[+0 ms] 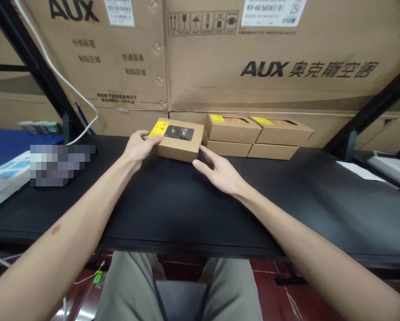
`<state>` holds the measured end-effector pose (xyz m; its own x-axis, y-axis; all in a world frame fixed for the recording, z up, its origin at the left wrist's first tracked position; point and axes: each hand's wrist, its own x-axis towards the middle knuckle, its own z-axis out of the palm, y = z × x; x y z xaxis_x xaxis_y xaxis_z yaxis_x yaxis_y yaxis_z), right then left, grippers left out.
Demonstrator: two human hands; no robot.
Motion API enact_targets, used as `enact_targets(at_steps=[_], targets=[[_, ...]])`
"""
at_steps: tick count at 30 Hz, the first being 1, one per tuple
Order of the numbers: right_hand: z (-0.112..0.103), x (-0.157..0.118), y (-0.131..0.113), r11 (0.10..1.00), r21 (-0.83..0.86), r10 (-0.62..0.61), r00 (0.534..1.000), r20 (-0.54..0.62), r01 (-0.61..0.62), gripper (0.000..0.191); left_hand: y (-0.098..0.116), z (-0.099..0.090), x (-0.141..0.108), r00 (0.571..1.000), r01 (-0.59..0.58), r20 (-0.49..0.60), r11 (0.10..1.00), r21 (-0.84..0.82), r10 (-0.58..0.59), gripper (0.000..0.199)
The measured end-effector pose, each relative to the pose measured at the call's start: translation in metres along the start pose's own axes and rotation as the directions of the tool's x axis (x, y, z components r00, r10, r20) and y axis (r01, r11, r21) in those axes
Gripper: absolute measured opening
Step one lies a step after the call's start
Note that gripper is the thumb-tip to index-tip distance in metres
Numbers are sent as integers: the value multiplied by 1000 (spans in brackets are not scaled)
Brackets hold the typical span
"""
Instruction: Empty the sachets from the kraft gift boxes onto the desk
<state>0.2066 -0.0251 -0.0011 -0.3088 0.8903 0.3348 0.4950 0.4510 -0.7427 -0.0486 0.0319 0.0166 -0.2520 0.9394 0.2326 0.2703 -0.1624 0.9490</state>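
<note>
A brown cardboard box (178, 147) with a yellow label and a dark window lies at the back of the black table; small shiny pieces show inside its window. My left hand (140, 147) grips its left end, thumb on the top face, fingers partly hidden behind. At the right end, my right hand (220, 171) is open, thumb and fingers apart, its fingertips at the box's side; whether they press on it I cannot tell. Close by on the right, similar boxes stand in two stacks, one stack (231, 136) beside the other stack (280, 133).
Large AUX cartons (270, 49) form a wall behind the black table (186, 205). Black frame posts (35, 62) slant at both sides. A white cable (57, 71) hangs at left, near a blurred item (59, 165). A white sheet (360, 170) lies at right.
</note>
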Motion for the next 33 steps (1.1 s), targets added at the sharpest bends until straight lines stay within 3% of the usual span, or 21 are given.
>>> enact_targets(at_steps=[3, 5, 8, 12, 19, 23, 28, 33], targets=[[-4, 0, 0, 959, 278, -13, 988, -157, 56, 86, 16, 2, -12, 996, -7, 84, 989, -148, 20, 45], [-6, 0, 0, 922, 374, -4, 969, -249, 100, 77, 26, 1, -19, 985, 15, 165, 940, -342, 44, 47], [-8, 1, 1, 880, 463, 56, 947, -316, 103, 64, 34, -1, -24, 987, 31, 157, 901, -433, 41, 50], [-8, 2, 6, 838, 542, 129, 943, -307, 61, 57, 32, 1, -25, 989, 31, 141, 901, -432, 34, 57], [-11, 4, 11, 824, 566, 213, 944, -253, -35, 51, 28, 1, -24, 972, -61, 182, 908, -415, 148, 60], [-13, 3, 11, 851, 523, 200, 946, -256, -39, 45, 27, 5, -27, 975, -1, 204, 920, -391, 88, 59], [-12, 1, 10, 881, 472, 147, 970, -194, -39, 45, 25, 11, -29, 992, 38, 126, 951, -308, 1, 66], [-11, 0, 9, 897, 440, 129, 976, -174, -40, 45, 23, 8, -29, 975, 39, 219, 954, -299, 29, 57]])
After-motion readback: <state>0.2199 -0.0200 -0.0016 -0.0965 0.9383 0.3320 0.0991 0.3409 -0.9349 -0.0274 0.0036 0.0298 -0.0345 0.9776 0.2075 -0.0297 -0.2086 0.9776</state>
